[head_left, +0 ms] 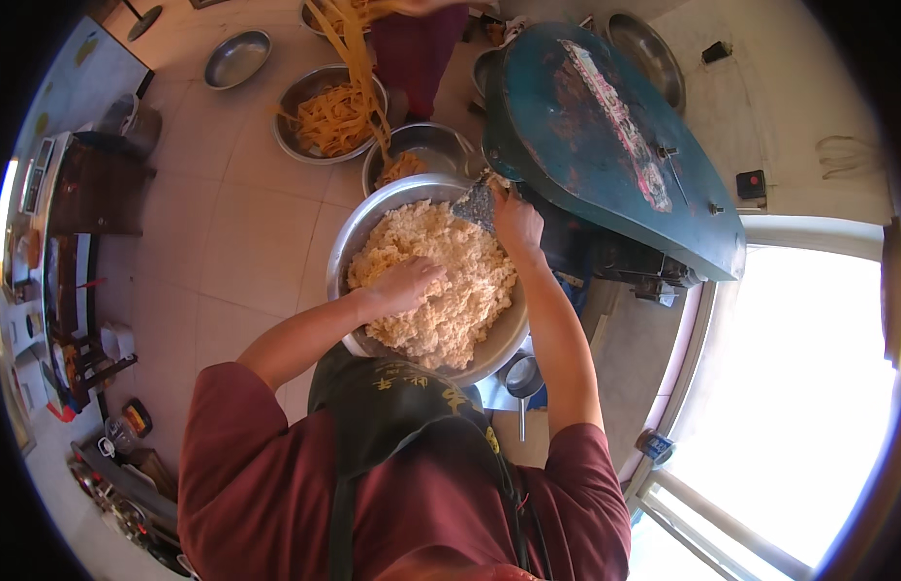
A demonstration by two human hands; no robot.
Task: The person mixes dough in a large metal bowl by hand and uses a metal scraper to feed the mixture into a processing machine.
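A large steel bowl (342, 254) full of crumbly pale dough (431, 320) sits at the centre, against the front of my apron. My left hand (400, 286) rests in the dough at the bowl's left, its fingers loosely bent and apart, partly among the crumbs. At the upper right of the bowl, my right hand (513, 218) grips a grey, speckled flat piece (475, 205), seemingly a scraper, by the rim. The far side of that piece is partly hidden by my fingers.
A large teal machine housing (586, 145) overhangs the bowl's right. Beyond are steel bowls (305, 145) with orange flat noodles (329, 116), noodle strips hanging above, and a person's maroon-clad part (421, 48). A steel pot (521, 376) is lower right; a shelving unit (92, 184) stands left.
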